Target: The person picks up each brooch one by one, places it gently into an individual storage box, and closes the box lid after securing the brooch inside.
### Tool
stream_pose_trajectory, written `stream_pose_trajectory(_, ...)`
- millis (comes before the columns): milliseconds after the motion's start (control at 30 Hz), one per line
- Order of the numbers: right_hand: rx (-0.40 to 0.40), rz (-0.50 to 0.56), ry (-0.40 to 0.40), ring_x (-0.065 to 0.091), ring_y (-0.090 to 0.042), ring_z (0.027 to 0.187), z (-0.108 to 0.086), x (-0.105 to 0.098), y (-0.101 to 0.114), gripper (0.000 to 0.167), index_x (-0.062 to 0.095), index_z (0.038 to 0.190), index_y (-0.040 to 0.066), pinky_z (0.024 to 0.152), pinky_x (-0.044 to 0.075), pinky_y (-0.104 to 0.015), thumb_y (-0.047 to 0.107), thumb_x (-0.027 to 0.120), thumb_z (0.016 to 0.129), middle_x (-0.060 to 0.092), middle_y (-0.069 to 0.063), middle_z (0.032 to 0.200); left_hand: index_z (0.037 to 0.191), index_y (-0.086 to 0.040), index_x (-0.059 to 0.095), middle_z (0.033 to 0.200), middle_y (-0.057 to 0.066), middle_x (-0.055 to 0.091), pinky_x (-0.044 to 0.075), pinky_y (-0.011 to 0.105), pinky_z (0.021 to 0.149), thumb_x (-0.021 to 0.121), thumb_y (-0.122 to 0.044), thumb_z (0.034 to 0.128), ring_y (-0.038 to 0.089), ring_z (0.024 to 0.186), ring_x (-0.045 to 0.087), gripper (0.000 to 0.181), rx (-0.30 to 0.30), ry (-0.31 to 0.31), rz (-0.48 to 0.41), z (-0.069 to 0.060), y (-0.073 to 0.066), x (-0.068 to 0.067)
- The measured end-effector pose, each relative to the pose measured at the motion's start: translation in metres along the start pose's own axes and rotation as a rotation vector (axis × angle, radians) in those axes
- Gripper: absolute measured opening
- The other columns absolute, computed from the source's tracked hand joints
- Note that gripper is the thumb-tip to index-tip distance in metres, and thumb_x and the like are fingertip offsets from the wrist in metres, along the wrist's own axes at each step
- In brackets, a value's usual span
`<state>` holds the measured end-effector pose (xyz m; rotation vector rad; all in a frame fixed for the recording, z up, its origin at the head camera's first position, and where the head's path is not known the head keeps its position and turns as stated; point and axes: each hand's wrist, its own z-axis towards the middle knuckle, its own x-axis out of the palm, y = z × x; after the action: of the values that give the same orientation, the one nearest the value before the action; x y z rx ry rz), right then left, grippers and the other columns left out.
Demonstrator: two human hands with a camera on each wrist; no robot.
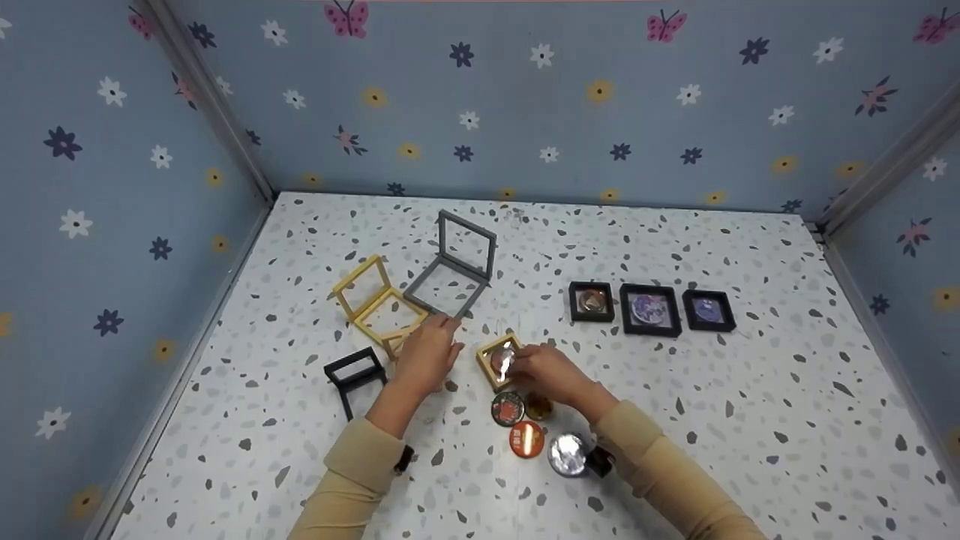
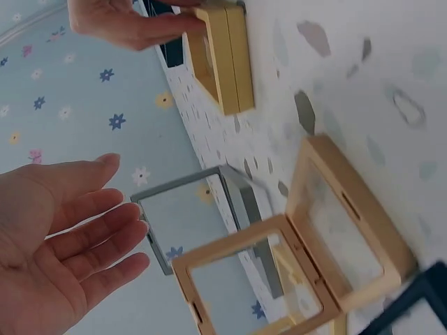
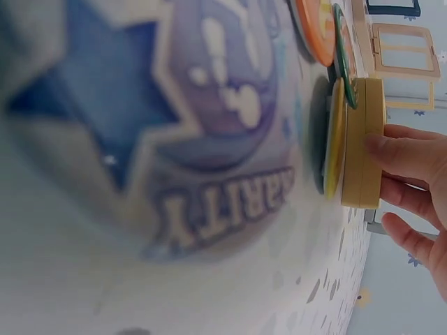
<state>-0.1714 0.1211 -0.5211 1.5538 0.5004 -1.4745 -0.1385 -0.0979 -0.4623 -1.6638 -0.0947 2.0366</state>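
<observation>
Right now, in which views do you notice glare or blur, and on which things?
Head view: white glare on the closed yellow frame, bright streak on the orange badge; right wrist view: the big badge nearest the camera looks blurred, probably out of focus, while the right hand looks clearer.

1. Open grey [image 1: 465, 268], bright-yellow [image 1: 372, 304] and black [image 1: 363, 379] square frames crowd the left hand's [image 1: 426, 356] far and left sides.
2. A narrow gap separates that hand from the closed yellow square frame [image 1: 486, 370].
3. Shiny round badges [image 1: 526, 439] block the near side of the right hand [image 1: 553, 373].
4. Bare white speckled desk [image 1: 532, 277] leaves a lane between the grey frame and three black square display frames [image 1: 651, 331].
</observation>
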Motion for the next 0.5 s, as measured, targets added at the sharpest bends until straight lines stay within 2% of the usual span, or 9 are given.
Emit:
stream_pose_trajectory(233,0.040,0.007,-0.045,0.057,-0.014,0.075,-0.007,-0.003,-0.004,0.013,0.069,0.087,0.011,0.070,0.046,-0.028,0.010,0.070,0.074,0.063,0.000,0.083,0.100,0.005,0.060,0.100,0.016,0.055,0.046,0.038,0.076,0.068,-0.006,0.0753,0.030,0.093,0.053,0.028,0.014,-0.037,0.050,-0.005,0.018,-0.010)
stream_pose_trajectory(500,0.062,-0.004,-0.113,0.059,-0.017,0.077,-0.020,-0.005,-0.014,0.015,0.070,0.087,0.009,0.071,0.048,-0.029,0.006,0.070,0.073,0.064,-0.003,0.086,0.096,0.008,0.059,0.097,0.019,0.054,0.046,0.038,0.075,0.072,-0.007,0.0718,0.031,0.088,0.053,0.032,0.004,-0.013,0.102,-0.012,0.036,-0.014)
